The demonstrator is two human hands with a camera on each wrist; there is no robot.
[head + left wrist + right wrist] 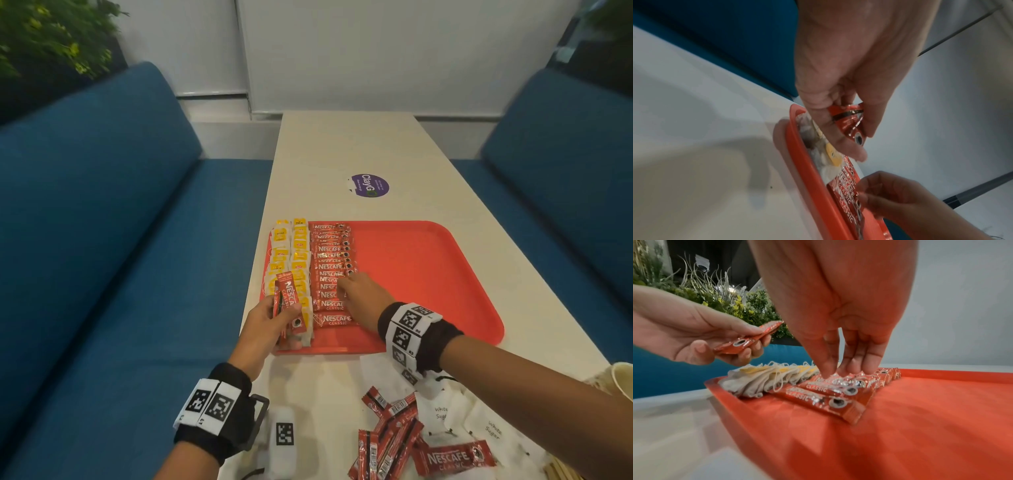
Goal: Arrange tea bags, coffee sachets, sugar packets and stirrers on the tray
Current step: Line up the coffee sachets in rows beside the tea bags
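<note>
A red tray [428, 274] lies on the white table. Along its left side run two columns of yellow-tagged tea bags [291, 253], then a column of red coffee sachets [330, 267]. My left hand [270, 323] grips a small bunch of coffee sachets [289, 301] above the tray's near left corner [849, 120] [748, 340]. My right hand [359, 298] reaches down with straight fingers, and its fingertips [838, 369] touch a sachet in the row [840, 386]. Loose coffee sachets [404, 435] and white sugar packets [442, 411] lie on the table near me.
Blue sofas [102, 240] flank the narrow table. A purple sticker [370, 185] sits beyond the tray. A paper cup [621, 380] and wooden stirrers [561, 469] are at the near right edge. The tray's right half [445, 291] is bare.
</note>
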